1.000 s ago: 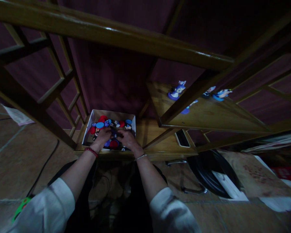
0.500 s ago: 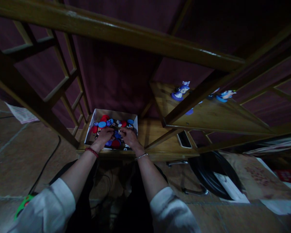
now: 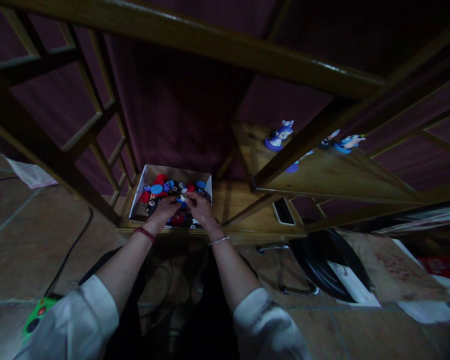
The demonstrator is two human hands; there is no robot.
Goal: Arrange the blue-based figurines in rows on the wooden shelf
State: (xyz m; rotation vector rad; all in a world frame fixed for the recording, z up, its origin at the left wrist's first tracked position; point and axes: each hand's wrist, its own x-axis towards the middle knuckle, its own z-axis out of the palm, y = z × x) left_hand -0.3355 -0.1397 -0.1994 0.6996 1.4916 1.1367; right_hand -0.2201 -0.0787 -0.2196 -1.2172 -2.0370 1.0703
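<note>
A white cardboard box (image 3: 140, 195) sits on the low wooden shelf, filled with small figurines with red, blue and purple parts. Over the box, a small blue-and-white figurine (image 3: 182, 199) is between my two hands. My left hand (image 3: 165, 210) has its fingers closed at the figurine's left side. From the other side, my right hand (image 3: 200, 206) pinches it near its white part. The fingertips are small and dim in view. Around both hands lie the other figurines, including one showing a round blue base (image 3: 156, 189).
Wooden bars (image 3: 225, 42) of the shelf cross above and beside my arms. On the raised shelf (image 3: 322, 175) at right stand several figurines, one purple (image 3: 280, 136). A phone (image 3: 284, 211) lies on the lower shelf. A black round-seated stool (image 3: 330, 265) is at right, a green object (image 3: 37, 317) at lower left.
The blue-and-white figurine now shows between my fingertips, where it was mostly hidden before. My hands have shifted only slightly, and the view has tilted a little.
</note>
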